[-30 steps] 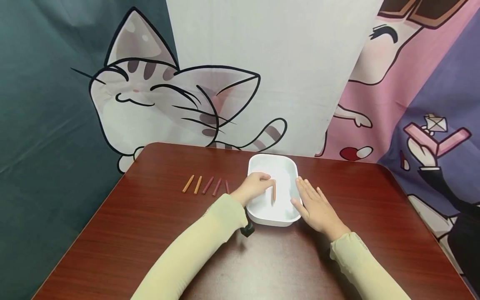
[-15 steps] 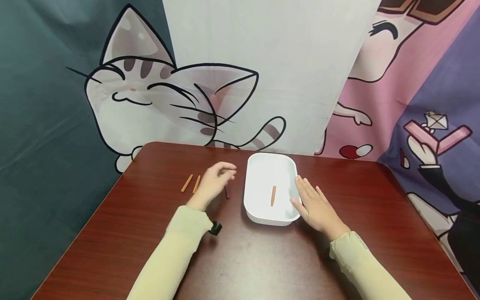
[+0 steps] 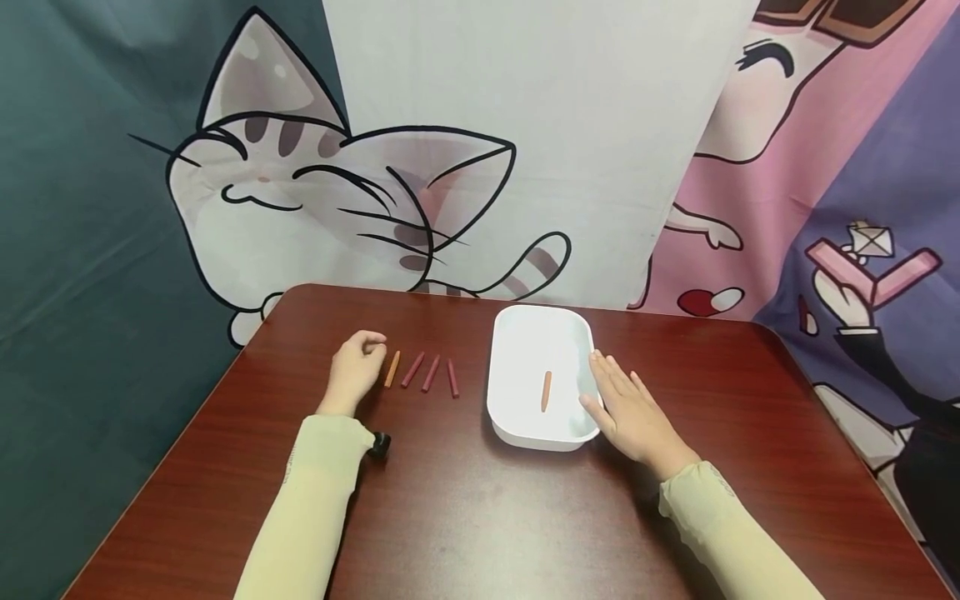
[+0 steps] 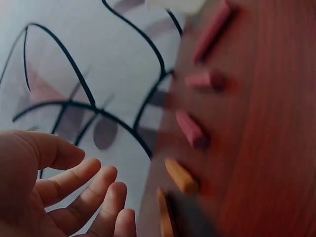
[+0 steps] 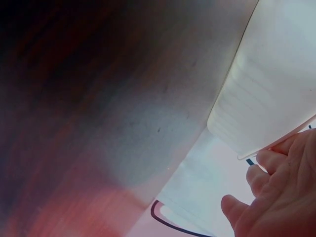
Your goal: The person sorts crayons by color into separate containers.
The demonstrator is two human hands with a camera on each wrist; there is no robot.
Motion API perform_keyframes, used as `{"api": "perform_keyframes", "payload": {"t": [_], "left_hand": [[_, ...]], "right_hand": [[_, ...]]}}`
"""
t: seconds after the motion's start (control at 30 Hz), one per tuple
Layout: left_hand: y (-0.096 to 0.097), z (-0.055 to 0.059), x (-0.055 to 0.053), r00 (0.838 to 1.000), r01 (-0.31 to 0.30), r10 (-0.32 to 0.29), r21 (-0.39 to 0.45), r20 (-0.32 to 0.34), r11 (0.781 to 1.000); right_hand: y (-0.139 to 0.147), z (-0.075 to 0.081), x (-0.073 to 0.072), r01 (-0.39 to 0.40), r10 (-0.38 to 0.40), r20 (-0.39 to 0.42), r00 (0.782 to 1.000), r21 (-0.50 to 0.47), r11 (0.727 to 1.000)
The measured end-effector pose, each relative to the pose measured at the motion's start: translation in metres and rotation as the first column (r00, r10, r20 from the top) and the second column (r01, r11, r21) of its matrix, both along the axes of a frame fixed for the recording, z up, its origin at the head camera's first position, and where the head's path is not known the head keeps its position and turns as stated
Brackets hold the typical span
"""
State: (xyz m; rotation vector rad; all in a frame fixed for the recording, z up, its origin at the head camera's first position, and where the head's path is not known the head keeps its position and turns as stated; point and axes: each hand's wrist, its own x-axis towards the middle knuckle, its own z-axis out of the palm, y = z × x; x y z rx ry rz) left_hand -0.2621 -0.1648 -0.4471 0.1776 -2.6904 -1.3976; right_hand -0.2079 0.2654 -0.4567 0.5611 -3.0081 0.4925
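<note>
My left hand (image 3: pixel 356 371) hovers at the left end of a row of crayons, its fingers loosely bent with nothing between them. An orange crayon (image 3: pixel 392 369) lies just right of it. A second orange crayon (image 4: pixel 167 217), hidden by the hand in the head view, shows below the fingers in the left wrist view. Farther right lie three dark red crayons, the nearest red crayon (image 3: pixel 412 370) slanting like the others. One orange-brown crayon (image 3: pixel 547 392) lies inside a white tray (image 3: pixel 521 350). My right hand (image 3: pixel 636 417) rests straight fingers against the tray's right side.
Everything stands on a brown wooden table (image 3: pixel 465 517). Behind its far edge hangs a cloth backdrop (image 3: pixel 600 108) with a cartoon cat. A black band (image 3: pixel 380 446) sits at the left wrist.
My left hand has let go of the orange-brown crayon in the tray and moved left past the red crayons to the orange ones. My right hand has stayed at the tray.
</note>
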Motion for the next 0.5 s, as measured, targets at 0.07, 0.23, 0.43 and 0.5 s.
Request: {"api": "perform_keyframes", "payload": {"t": [0.07,0.23,0.43,0.5], "left_hand": [[-0.007,-0.003,-0.002,1.0,-0.023,0.024,-0.015,0.013,1.0],[-0.015,-0.01,-0.004,0.998,-0.047,0.049,-0.046,0.047,0.998],[-0.016,-0.019,-0.008,0.996,-0.045,0.052,-0.099,0.069,0.994],[-0.016,-0.022,-0.01,0.996,-0.04,0.049,-0.115,0.079,0.993]], "right_hand": [[0.0,-0.001,-0.001,-0.002,0.002,-0.008,1.0,0.007,1.0],[0.0,-0.002,-0.001,-0.005,0.006,-0.023,1.0,0.02,1.0],[0.0,0.0,-0.001,-0.006,0.007,-0.024,1.0,0.029,1.0],[-0.001,0.001,0.0,-0.007,0.008,-0.022,1.0,0.026,1.0]]}}
